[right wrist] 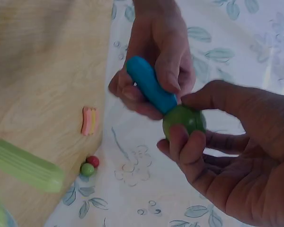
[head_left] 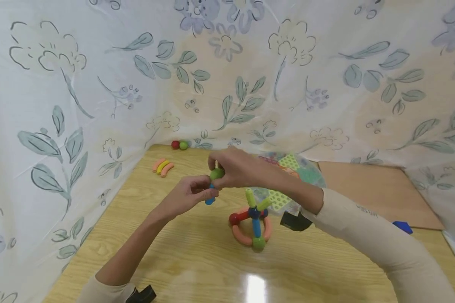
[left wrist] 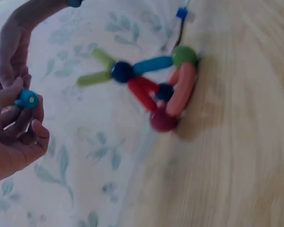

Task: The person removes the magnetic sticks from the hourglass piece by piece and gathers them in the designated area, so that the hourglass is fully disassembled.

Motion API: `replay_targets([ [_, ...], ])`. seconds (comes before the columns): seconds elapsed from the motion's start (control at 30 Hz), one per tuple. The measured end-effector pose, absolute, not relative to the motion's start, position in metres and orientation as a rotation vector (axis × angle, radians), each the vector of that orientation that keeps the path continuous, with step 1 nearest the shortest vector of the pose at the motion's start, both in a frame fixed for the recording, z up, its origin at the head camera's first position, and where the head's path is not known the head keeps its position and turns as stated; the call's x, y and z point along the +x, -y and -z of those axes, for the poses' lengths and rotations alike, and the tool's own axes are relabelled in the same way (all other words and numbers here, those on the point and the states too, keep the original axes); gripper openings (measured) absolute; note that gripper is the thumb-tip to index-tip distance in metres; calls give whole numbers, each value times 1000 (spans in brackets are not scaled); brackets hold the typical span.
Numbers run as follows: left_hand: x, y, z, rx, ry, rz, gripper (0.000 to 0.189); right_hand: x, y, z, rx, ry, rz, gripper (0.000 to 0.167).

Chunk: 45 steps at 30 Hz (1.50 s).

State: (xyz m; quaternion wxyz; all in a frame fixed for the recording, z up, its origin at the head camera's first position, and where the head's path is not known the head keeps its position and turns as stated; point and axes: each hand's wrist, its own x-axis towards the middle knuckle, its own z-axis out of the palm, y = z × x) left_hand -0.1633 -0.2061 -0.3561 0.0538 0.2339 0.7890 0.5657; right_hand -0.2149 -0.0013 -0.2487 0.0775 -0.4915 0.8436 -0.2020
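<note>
My left hand [head_left: 183,198] grips a blue rod [right wrist: 149,85] between thumb and fingers, above the table's left middle. My right hand [head_left: 236,168] pinches a green ball [right wrist: 184,120], which meets the end of the blue rod. Right of the hands, a built frame stands on the table. Its base has a red ball [head_left: 234,219], a green ball [head_left: 258,243] and curved orange rods [head_left: 242,237]. A blue rod [head_left: 256,227] and red rods rise to a dark blue ball [head_left: 254,212] on top, with two light green rods [head_left: 250,197] pointing up from it.
Curved orange and yellow rods [head_left: 163,167] lie at the left; a red ball [head_left: 175,144] and a green ball [head_left: 183,145] sit at the back edge. Behind the frame is a clear bag [head_left: 314,176] with flat lattice pieces. A brown board [head_left: 375,193] and blue piece [head_left: 403,227] lie right.
</note>
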Motion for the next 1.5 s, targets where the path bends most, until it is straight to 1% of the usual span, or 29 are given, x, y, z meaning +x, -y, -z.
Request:
replay_targets([
  [0.07,-166,224,355,648,-2471,-1689,11,-230,18,241,-1439,-2565,533,18],
  [0.17,-171,260,356,534,-2627,-1578,18,-259,42,227,-1352,-2615,367,18],
  [0.23,-174,287,361,441,-2748,-1451,23,-282,59,219,-1279,-2631,264,14],
  [0.33,-178,326,373,318,-2873,-1242,32,-316,87,215,-1245,-2616,100,10],
  [0.37,-180,337,378,268,-2890,-1178,34,-326,98,217,-1241,-2608,56,11],
  [0.5,-182,372,398,134,-2928,-969,34,-359,144,240,-1223,-2556,-31,30],
  [0.57,-182,381,407,78,-2964,-867,31,-369,163,261,-1150,-2534,54,30],
  [0.63,-182,384,415,36,-3000,-780,29,-376,176,287,-1056,-2552,169,25],
  [0.73,-182,382,424,-37,-3003,-731,29,-385,184,332,-922,-2646,338,7],
  [0.77,-182,380,426,-51,-2997,-731,29,-388,185,346,-882,-2690,389,6],
  [0.87,-181,374,433,-106,-2993,-763,31,-396,184,384,-791,-2798,560,15],
  [1.0,-180,371,437,-162,-3054,-751,30,-403,181,416,-731,-2825,759,21],
  [1.13,-181,370,438,-155,-3082,-742,32,-409,182,433,-684,-2827,881,21],
  [1.2,-181,371,439,-153,-3074,-747,32,-411,185,436,-644,-2814,956,20],
  [1.27,-179,373,439,-145,-3065,-754,33,-412,188,437,-584,-2770,1054,22],
  [1.43,-175,366,440,-135,-3058,-781,33,-408,182,435,-491,-2722,1210,39],
  [1.5,-174,365,439,-145,-3057,-789,33,-408,181,434,-490,-2725,1224,43],
])
